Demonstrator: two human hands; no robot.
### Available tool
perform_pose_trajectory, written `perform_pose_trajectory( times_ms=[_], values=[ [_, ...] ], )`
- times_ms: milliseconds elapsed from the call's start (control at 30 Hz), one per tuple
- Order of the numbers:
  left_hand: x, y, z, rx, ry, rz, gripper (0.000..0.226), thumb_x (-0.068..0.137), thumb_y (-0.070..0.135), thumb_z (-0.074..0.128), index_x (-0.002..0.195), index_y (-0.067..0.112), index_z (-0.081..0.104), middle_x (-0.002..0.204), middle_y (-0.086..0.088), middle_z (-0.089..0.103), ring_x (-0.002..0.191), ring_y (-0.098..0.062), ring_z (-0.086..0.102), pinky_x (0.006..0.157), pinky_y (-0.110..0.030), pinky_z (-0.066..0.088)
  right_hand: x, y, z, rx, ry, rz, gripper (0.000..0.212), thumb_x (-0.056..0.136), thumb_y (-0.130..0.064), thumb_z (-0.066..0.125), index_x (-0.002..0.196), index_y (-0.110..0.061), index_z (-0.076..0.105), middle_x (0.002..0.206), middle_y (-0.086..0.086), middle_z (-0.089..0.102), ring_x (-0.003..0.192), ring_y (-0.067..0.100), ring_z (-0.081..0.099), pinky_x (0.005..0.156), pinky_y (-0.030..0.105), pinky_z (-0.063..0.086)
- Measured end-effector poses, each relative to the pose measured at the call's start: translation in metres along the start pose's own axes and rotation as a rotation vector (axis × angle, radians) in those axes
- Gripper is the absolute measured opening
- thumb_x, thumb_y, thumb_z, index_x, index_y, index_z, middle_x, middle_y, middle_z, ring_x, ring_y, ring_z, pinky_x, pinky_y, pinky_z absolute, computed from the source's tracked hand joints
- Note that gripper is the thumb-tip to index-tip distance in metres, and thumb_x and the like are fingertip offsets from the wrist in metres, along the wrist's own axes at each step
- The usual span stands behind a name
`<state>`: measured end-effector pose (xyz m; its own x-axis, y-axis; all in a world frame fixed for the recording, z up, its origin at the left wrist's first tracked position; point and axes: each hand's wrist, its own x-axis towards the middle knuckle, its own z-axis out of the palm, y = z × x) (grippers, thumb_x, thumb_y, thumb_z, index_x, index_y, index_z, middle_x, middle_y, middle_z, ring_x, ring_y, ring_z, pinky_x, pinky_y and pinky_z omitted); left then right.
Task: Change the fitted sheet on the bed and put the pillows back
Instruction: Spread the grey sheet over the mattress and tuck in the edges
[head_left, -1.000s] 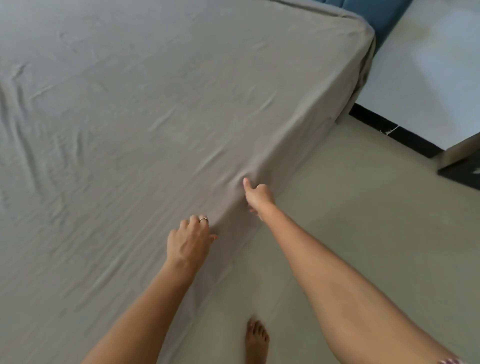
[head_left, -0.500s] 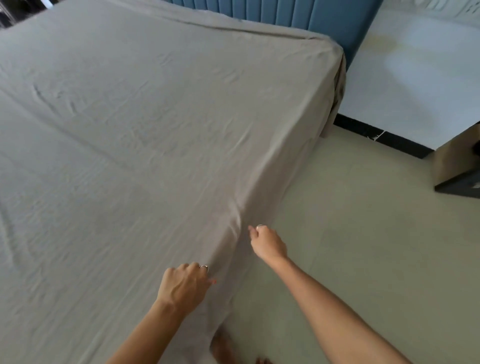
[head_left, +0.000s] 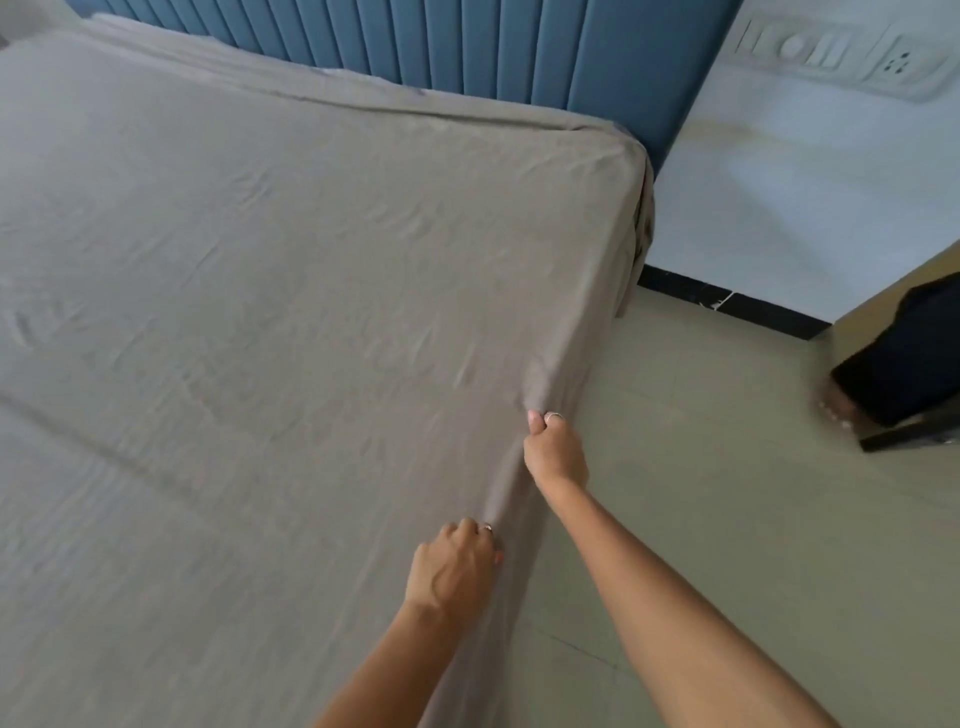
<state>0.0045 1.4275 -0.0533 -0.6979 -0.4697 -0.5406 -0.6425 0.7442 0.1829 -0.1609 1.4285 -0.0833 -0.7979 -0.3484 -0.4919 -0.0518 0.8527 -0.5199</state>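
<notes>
We've got the grey fitted sheet (head_left: 291, 291) spread over the bed, blue headboard (head_left: 493, 47) behind. Our right hand (head_left: 553, 452) pinches its side edge, our left hand (head_left: 452, 566) grips the edge nearer us.

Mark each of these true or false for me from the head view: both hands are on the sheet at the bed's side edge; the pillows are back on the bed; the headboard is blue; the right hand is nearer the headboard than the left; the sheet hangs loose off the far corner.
1. Both hands grip the grey sheet at the bed's side edge. True: the left hand and the right hand each bunch fabric there.
2. The pillows lie on the bed. False: no pillow is in view.
3. The headboard is blue. True.
4. The left hand is nearer the headboard. False: the right hand is.
5. The sheet is off the far corner. False: it wraps over that corner.
</notes>
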Motion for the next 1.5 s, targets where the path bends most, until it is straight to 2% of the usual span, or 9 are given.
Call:
perform_pose_trajectory(
  times_ms=[233, 467, 633, 800, 933, 1033, 1100, 1367, 1500],
  values=[
    [0.001, 0.0, -0.017, 0.034, -0.139, 0.166, 0.026, 0.1, 0.014, 0.032, 0.117, 0.014, 0.051, 0.123, -0.006, 0.053, 0.119, -0.028, 0.05, 0.086, -0.039, 0.045, 0.006, 0.017, -0.011, -0.058, -0.063, 0.003, 0.035, 0.102, -0.036, 0.035, 0.091, -0.012, 0.059, 0.107, 0.017, 0.065, 0.104, 0.035, 0.059, 0.072, 0.034, 0.041],
    [0.048, 0.016, -0.053, 0.086, -0.055, 0.162, 0.032, 0.102, 0.04, 0.033, 0.118, 0.02, 0.052, 0.123, 0.0, 0.056, 0.118, -0.023, 0.053, 0.087, -0.037, 0.046, 0.061, -0.002, -0.055, 0.041, -0.12, 0.022, 0.049, 0.098, -0.047, 0.036, 0.062, -0.014, 0.04, 0.077, 0.016, 0.057, 0.082, 0.037, 0.061, 0.077, 0.04, 0.049],
    [0.095, 0.032, -0.08, -0.007, 0.022, 0.038, 0.038, 0.1, 0.045, 0.036, 0.13, 0.022, 0.043, 0.13, 0.004, 0.05, 0.124, -0.018, 0.049, 0.088, -0.034, 0.046, 0.126, -0.043, -0.085, 0.045, -0.089, 0.024, 0.043, 0.098, -0.047, 0.033, 0.072, -0.014, 0.041, 0.092, 0.019, 0.057, 0.097, 0.041, 0.061, 0.085, 0.046, 0.05],
    [0.144, 0.048, -0.102, -0.002, 0.048, -0.049, 0.044, 0.098, 0.053, 0.034, 0.128, 0.022, 0.045, 0.126, 0.006, 0.051, 0.122, -0.015, 0.05, 0.085, -0.033, 0.047, 0.185, -0.075, -0.095, 0.022, -0.126, 0.069, 0.055, 0.099, -0.048, 0.034, 0.12, -0.001, 0.052, 0.124, 0.017, 0.058, 0.114, 0.035, 0.055, 0.091, 0.039, 0.044],
    [0.184, 0.067, -0.108, 0.007, 0.06, -0.145, 0.043, 0.1, 0.049, 0.031, 0.125, 0.018, 0.046, 0.121, 0.002, 0.053, 0.119, -0.017, 0.052, 0.079, -0.036, 0.05, 0.211, -0.068, -0.085, 0.071, -0.178, 0.054, 0.036, 0.099, -0.04, 0.04, 0.099, -0.008, 0.055, 0.119, 0.021, 0.059, 0.111, 0.037, 0.056, 0.085, 0.037, 0.043],
    [0.202, 0.073, -0.109, -0.046, 0.156, -0.055, 0.024, 0.08, 0.033, 0.071, 0.092, 0.012, 0.065, 0.084, -0.003, 0.06, 0.076, -0.021, 0.066, 0.042, -0.035, 0.049, 0.218, -0.06, -0.09, 0.119, -0.178, 0.033, 0.041, 0.099, -0.036, 0.043, 0.065, -0.014, 0.036, 0.086, 0.017, 0.06, 0.089, 0.034, 0.056, 0.07, 0.033, 0.035],
    [0.206, 0.07, -0.104, 0.039, 0.184, 0.076, 0.01, 0.071, 0.018, 0.057, 0.072, 0.016, 0.066, 0.065, 0.0, 0.054, 0.049, -0.019, 0.057, 0.025, -0.027, 0.035, 0.218, -0.055, -0.094, 0.116, -0.194, 0.0, 0.045, 0.099, -0.036, 0.042, 0.061, -0.017, 0.031, 0.071, 0.01, 0.051, 0.079, 0.03, 0.05, 0.066, 0.032, 0.032],
    [0.219, 0.05, -0.132, 0.211, 0.151, 0.406, 0.028, 0.076, 0.029, 0.039, 0.059, 0.024, 0.061, 0.055, 0.009, 0.052, 0.042, -0.01, 0.054, 0.029, -0.02, 0.032, 0.233, -0.038, -0.107, 0.115, -0.255, -0.101, 0.048, 0.1, -0.041, 0.037, 0.058, -0.019, 0.037, 0.063, 0.005, 0.05, 0.074, 0.038, 0.059, 0.069, 0.041, 0.049],
    [0.268, 0.068, -0.168, 0.126, 0.262, 0.238, 0.038, 0.087, 0.046, 0.038, 0.068, 0.024, 0.062, 0.061, 0.009, 0.058, 0.052, -0.01, 0.062, 0.035, -0.024, 0.043, 0.305, -0.063, -0.149, 0.137, -0.079, -0.056, 0.04, 0.093, -0.049, 0.042, 0.069, -0.017, 0.046, 0.08, 0.016, 0.064, 0.079, 0.033, 0.063, 0.073, 0.041, 0.051]
  ],
)
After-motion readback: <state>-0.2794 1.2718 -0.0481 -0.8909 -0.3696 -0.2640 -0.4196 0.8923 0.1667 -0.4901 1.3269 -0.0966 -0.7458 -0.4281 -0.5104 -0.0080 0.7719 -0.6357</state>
